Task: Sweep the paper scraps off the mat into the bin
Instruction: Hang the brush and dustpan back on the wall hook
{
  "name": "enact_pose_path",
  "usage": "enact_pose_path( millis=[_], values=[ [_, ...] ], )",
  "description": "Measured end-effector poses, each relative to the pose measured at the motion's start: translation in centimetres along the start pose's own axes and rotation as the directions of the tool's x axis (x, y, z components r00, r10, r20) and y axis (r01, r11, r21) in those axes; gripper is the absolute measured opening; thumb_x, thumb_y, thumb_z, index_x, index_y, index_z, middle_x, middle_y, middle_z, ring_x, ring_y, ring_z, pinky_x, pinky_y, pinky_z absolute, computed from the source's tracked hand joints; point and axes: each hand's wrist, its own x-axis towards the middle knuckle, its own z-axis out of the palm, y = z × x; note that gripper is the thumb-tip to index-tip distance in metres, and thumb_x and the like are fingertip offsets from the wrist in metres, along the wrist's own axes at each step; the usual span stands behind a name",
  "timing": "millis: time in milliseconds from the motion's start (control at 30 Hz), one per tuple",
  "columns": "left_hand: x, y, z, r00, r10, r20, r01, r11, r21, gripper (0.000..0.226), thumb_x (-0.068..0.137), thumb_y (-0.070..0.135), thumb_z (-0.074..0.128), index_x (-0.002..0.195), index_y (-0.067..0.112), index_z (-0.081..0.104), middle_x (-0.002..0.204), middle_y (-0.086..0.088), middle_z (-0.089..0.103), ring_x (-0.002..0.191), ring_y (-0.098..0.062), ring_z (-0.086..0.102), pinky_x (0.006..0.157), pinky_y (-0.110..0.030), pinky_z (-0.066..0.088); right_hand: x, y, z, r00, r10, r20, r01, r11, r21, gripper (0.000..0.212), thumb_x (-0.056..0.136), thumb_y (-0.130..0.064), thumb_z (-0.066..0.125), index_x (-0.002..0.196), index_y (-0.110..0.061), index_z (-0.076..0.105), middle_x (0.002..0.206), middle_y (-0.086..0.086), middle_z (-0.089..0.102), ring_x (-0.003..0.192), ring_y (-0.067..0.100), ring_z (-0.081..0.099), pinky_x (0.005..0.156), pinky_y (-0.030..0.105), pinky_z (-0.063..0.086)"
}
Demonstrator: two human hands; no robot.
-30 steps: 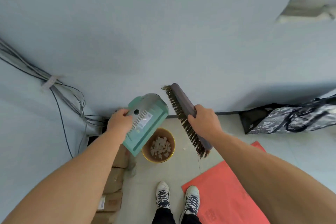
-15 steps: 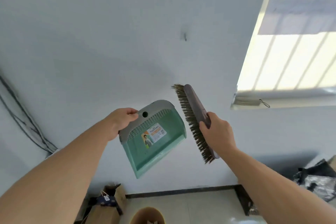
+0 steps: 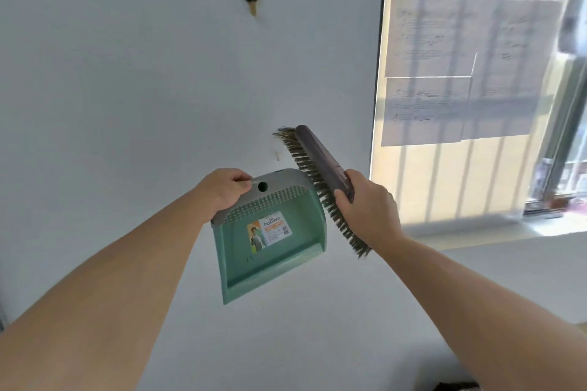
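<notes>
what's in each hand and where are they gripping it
Left hand holds the green dustpan by its grey handle end; right hand grips the brush around its back, mid-length.

I see both bare forearms reaching up from the lower corners toward the middle of the frame, the left hand (image 3: 224,189) closed around the grey handle of the dustpan (image 3: 270,238) and the right hand (image 3: 365,209) wrapped around the brush (image 3: 320,165), the two hands near each other.
</notes>
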Motion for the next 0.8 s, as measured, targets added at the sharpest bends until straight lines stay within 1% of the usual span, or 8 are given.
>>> enact_pose_path(
  millis=[100, 200, 267, 400, 500, 633, 733, 800],
  values=[
    [0.6, 2.7, -0.4, 0.994, 0.103, -0.042, -0.097, 0.988, 0.123, 0.026, 0.101, 0.028, 0.048, 0.119, 0.02, 0.065, 0.118, -0.005, 0.064, 0.103, -0.024, 0.056, 0.086, -0.037, 0.043, 1.8, -0.5, -1.6, 0.999, -0.013, -0.051, 0.012, 1.0, -0.009, 0.023, 0.097, -0.031, 0.052, 0.116, -0.02, 0.054, 0.077, -0.006, 0.056, 0.062, 0.021, 0.053, 0.06, 0.028, 0.037],
    [1.3, 4.4, -1.0, 0.983, 0.171, -0.068, -0.154, 0.967, 0.205, 0.028, 0.101, 0.027, 0.046, 0.121, 0.018, 0.064, 0.118, -0.003, 0.063, 0.099, -0.02, 0.053, 0.08, -0.033, 0.037, 3.5, -1.2, -2.3, 0.994, 0.006, -0.112, -0.006, 1.0, -0.003, 0.023, 0.097, -0.031, 0.051, 0.116, -0.018, 0.053, 0.079, -0.005, 0.056, 0.064, 0.022, 0.054, 0.061, 0.029, 0.04],
    [1.9, 4.7, -0.8, 0.981, 0.182, -0.065, -0.164, 0.962, 0.218, 0.028, 0.101, 0.026, 0.046, 0.121, 0.018, 0.064, 0.119, -0.004, 0.063, 0.098, -0.02, 0.052, 0.081, -0.032, 0.036, 4.4, -1.7, -2.3, 0.992, 0.015, -0.124, -0.015, 1.0, 0.008, 0.023, 0.097, -0.032, 0.05, 0.116, -0.018, 0.053, 0.08, -0.004, 0.057, 0.066, 0.022, 0.055, 0.061, 0.029, 0.04],
    [3.5, 3.9, 0.5, 0.987, 0.161, -0.017, -0.153, 0.962, 0.225, 0.027, 0.102, 0.025, 0.045, 0.12, 0.017, 0.064, 0.113, -0.006, 0.065, 0.093, -0.021, 0.056, 0.076, -0.03, 0.038, 5.3, -2.5, -1.5, 0.993, -0.028, -0.113, 0.023, 0.999, -0.043, 0.024, 0.098, -0.034, 0.049, 0.117, -0.019, 0.052, 0.082, -0.006, 0.055, 0.064, 0.019, 0.051, 0.049, 0.023, 0.028],
    [5.3, 2.9, 1.5, 0.99, 0.141, 0.023, -0.142, 0.961, 0.236, 0.027, 0.103, 0.024, 0.044, 0.12, 0.016, 0.063, 0.112, -0.009, 0.066, 0.092, -0.023, 0.057, 0.074, -0.03, 0.039, 6.1, -2.4, -0.4, 0.995, -0.043, -0.095, 0.036, 0.996, -0.078, 0.023, 0.099, -0.035, 0.048, 0.116, -0.02, 0.05, 0.088, -0.006, 0.057, 0.066, 0.018, 0.05, 0.048, 0.018, 0.023],
    [8.8, 2.0, 2.1, 0.991, 0.109, 0.082, -0.126, 0.962, 0.243, 0.032, 0.103, 0.025, 0.043, 0.127, 0.014, 0.061, 0.121, -0.011, 0.062, 0.096, -0.023, 0.054, 0.078, -0.029, 0.038, 7.9, -2.0, 1.6, 0.996, -0.042, -0.079, 0.033, 0.993, -0.11, 0.024, 0.099, -0.035, 0.047, 0.118, -0.019, 0.048, 0.098, -0.002, 0.064, 0.068, 0.018, 0.051, 0.052, 0.021, 0.03],
    [11.2, 1.5, 2.7, 0.988, 0.114, 0.108, -0.136, 0.966, 0.219, 0.031, 0.103, 0.026, 0.043, 0.125, 0.015, 0.062, 0.117, -0.01, 0.063, 0.094, -0.022, 0.054, 0.077, -0.029, 0.038, 9.2, -1.7, 3.4, 0.995, -0.089, -0.053, 0.079, 0.983, -0.166, 0.025, 0.1, -0.033, 0.048, 0.12, -0.019, 0.046, 0.102, -0.002, 0.065, 0.068, 0.017, 0.052, 0.062, 0.026, 0.04],
    [12.6, 1.1, 3.0, 0.988, 0.101, 0.117, -0.121, 0.976, 0.181, 0.031, 0.103, 0.027, 0.043, 0.124, 0.016, 0.063, 0.115, -0.01, 0.064, 0.095, -0.024, 0.058, 0.075, -0.031, 0.041, 9.8, -1.6, 4.8, 0.994, -0.107, -0.034, 0.098, 0.976, -0.197, 0.024, 0.1, -0.032, 0.048, 0.12, -0.019, 0.045, 0.101, -0.002, 0.065, 0.067, 0.018, 0.051, 0.061, 0.027, 0.04]
  ],
)
